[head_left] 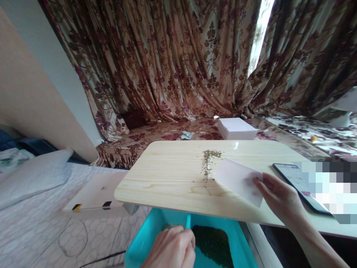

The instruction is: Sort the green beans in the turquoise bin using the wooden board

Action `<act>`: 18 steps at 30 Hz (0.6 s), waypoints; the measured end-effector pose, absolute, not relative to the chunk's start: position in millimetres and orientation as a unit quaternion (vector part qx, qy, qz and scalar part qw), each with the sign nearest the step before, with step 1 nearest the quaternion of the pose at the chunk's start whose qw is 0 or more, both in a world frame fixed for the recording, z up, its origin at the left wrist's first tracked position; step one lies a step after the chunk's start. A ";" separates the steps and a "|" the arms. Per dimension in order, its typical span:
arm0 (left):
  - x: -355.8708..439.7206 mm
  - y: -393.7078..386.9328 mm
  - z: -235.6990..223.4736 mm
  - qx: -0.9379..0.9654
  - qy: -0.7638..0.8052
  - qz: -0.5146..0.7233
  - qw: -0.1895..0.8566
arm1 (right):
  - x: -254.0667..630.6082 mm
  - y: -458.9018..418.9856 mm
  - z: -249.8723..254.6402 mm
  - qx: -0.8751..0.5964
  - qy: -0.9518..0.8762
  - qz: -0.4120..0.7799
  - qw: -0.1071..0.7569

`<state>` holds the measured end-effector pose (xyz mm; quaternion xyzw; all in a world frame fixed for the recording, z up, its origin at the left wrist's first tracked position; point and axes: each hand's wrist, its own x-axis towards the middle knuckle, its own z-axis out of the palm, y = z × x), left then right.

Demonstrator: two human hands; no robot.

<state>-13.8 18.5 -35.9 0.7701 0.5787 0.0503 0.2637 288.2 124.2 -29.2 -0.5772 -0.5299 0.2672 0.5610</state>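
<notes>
My right hand (281,193) grips a thin white card (238,180) by its right end, thumb on top, just over the wooden tabletop (164,167). Beside the card's left edge lies a scattered line of small green-brown dried bits (208,160). Lower down, my left hand (174,247) is closed over a turquoise two-part bin (141,242), near its divider. What its fingers hold, if anything, is hidden. A heap of the same kind of dark green bits (213,243) fills the bin's right compartment; a few pale bits show in the left one.
A smartphone (295,182) lies on the tabletop's right side, partly under a blurred patch. Behind the table are a white box (237,128) and a small crumpled cloth (186,135). Another white box (95,193) sits on the quilted bed at left. Patterned curtains (167,56) hang behind.
</notes>
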 end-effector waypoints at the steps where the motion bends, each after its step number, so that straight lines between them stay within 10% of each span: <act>1: -13.8 18.6 -36.3 0.770 0.579 0.050 0.264 | 286.5 123.5 -28.3 -0.574 -0.532 0.272 0.560; 18: -13.1 15.6 -31.7 0.771 0.575 0.066 0.266 | 281.4 111.9 -25.7 -0.575 -0.540 0.281 0.547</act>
